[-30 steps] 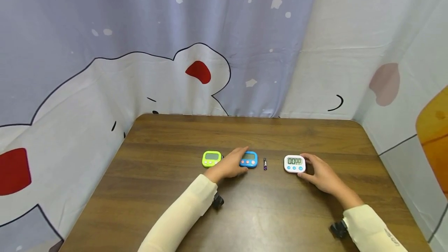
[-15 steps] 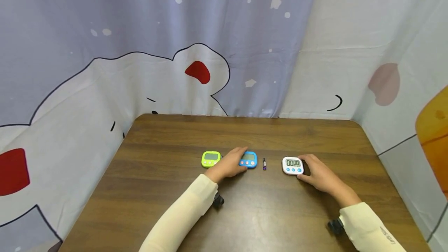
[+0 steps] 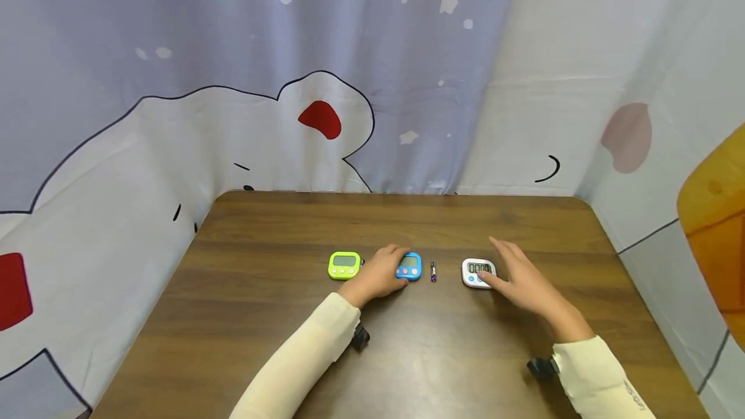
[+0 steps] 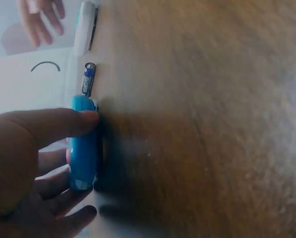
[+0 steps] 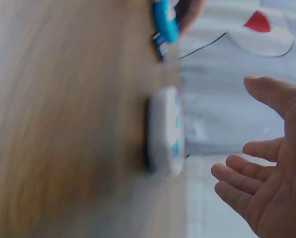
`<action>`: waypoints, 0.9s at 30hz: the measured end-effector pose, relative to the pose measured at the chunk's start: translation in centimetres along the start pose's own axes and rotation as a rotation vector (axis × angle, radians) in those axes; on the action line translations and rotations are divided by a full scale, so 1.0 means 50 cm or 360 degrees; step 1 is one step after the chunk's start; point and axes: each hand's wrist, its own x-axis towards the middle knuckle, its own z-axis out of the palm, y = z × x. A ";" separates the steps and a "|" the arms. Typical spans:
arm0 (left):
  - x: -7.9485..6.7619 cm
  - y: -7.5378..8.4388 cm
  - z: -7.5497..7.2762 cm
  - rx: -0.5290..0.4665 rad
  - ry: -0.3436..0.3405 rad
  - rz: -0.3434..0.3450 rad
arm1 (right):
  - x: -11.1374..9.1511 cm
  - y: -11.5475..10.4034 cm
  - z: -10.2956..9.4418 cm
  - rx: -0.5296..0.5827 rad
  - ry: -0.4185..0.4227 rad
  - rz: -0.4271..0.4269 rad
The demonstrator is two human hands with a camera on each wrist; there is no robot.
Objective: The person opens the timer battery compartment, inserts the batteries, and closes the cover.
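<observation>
My left hand [image 3: 378,275] grips a blue digital timer [image 3: 412,262] by its edges, thumb on the near side and fingers on the far side. The left wrist view shows the timer's blue side [image 4: 83,163] between them, low at the tabletop. A white digital timer [image 3: 470,268] with blue buttons lies on the table, its display reading zeros. My right hand [image 3: 526,286] hovers over its right side with fingers spread. In the right wrist view that hand [image 5: 266,173] is apart from the white timer [image 5: 162,129]. A small battery [image 3: 433,271] lies between the two timers.
A lime-green timer [image 3: 345,266] lies left of my left hand, with a small dark item [image 3: 363,262] beside it, partly hidden. The wooden table [image 3: 442,354] ends at a patterned curtain [image 3: 431,115] at the back and sides.
My right hand has let go of the white timer and lifted off it, fingers spreading. The white timer was set slightly left beforehand. My left hand keeps its grip on the blue timer.
</observation>
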 end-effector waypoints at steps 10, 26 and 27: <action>-0.014 0.027 -0.043 -0.0550 0.0420 0.0075 | 0.015 -0.096 0.017 0.0318 0.0235 -0.0158; -0.050 0.106 -0.112 -0.1062 0.0944 0.0444 | 0.052 -0.218 0.039 0.1122 0.0208 -0.0133; -0.054 0.112 -0.117 -0.1083 0.0972 0.0468 | 0.054 -0.224 0.039 0.1146 0.0200 -0.0137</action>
